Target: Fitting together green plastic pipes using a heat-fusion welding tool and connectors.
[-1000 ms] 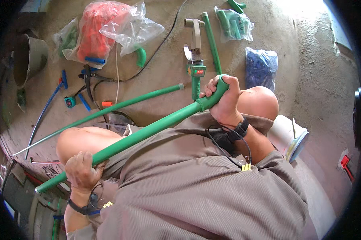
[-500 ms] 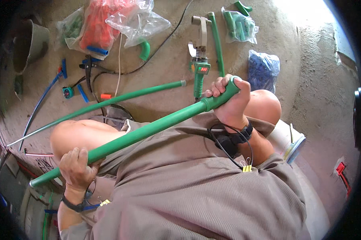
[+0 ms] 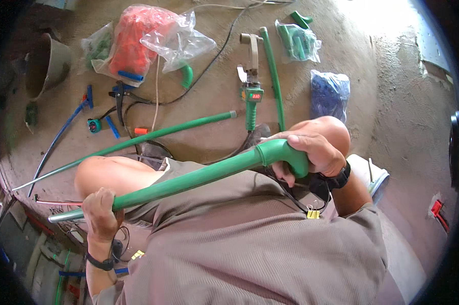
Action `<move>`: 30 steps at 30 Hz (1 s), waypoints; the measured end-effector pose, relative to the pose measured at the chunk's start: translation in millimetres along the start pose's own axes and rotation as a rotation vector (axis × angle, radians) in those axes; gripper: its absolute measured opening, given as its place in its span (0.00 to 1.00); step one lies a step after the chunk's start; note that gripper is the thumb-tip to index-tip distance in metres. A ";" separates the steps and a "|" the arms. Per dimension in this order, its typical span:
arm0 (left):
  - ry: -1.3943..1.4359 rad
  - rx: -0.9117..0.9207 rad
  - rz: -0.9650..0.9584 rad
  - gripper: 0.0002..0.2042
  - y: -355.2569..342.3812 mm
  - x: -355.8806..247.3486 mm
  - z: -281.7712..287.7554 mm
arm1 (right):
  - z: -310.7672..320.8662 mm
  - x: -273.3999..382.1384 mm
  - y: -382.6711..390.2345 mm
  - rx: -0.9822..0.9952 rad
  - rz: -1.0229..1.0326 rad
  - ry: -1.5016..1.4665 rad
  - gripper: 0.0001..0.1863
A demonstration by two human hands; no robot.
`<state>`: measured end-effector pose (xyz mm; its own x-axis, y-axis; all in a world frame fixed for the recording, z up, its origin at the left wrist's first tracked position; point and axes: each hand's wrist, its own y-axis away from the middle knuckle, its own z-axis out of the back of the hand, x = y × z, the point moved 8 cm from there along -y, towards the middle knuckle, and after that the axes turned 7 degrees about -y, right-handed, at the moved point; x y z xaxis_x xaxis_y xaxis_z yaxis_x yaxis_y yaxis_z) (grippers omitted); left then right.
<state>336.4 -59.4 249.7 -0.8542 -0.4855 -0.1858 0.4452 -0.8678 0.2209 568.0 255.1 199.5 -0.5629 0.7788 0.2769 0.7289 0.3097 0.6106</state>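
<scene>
On the rough floor (image 3: pixel 293 89) I see a long green pipe (image 3: pixel 183 125), a heating tool (image 3: pixel 252 104) beside a shorter pipe (image 3: pixel 273 76), bagged blue pieces (image 3: pixel 330 95) and, toward the left edge, a bucket (image 3: pixel 57 63).

Between the left hand (image 3: pixel 101 213) and the right hand (image 3: pixel 318 152), the pipe (image 3: pixel 189 182) is showing plain green — looking pale and silvery at its end past the left grip — and the elbow (image 3: pixel 285 151) in the right grip is wearing the same green. Below both grips, the wristbands (image 3: pixel 101 264) are showing black and the shirt (image 3: pixel 260 244) grey-brown with fine ribbed lines. Beyond the right grip, a bag (image 3: pixel 330 96) is showing blue; left of that, the tool (image 3: pixel 252 91) is pairing a green handle (image 3: pixel 251 116) with a red display (image 3: pixel 256 96).
</scene>
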 end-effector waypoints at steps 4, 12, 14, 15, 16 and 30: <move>0.027 0.095 -0.065 0.24 -17.3 -24.8 -3.0 | 20.3 -23.1 -8.7 -0.104 -0.054 0.045 0.31; -0.069 0.078 -0.097 0.27 -25.6 -34.1 -16.7 | 35.4 -36.5 -21.2 -0.195 -0.174 -0.004 0.24; -0.067 0.060 -0.097 0.27 -27.3 -34.2 -17.3 | 37.4 -34.7 -23.0 -0.198 -0.182 -0.010 0.24; -0.065 0.045 -0.103 0.27 -27.0 -34.8 -16.5 | 36.9 -35.1 -23.1 -0.196 -0.174 0.021 0.24; -0.062 0.048 -0.102 0.27 -27.0 -34.3 -16.5 | 36.6 -34.9 -23.2 -0.193 -0.165 0.050 0.24; -0.072 0.091 -0.119 0.26 -24.7 -37.8 -11.6 | 22.8 -36.9 -35.6 -0.041 -0.243 0.577 0.21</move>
<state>360.9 -20.9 240.2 -0.9180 -0.3683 -0.1473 0.3164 -0.9039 0.2879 571.7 227.8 150.6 -0.8388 0.2651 0.4755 0.5444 0.4105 0.7315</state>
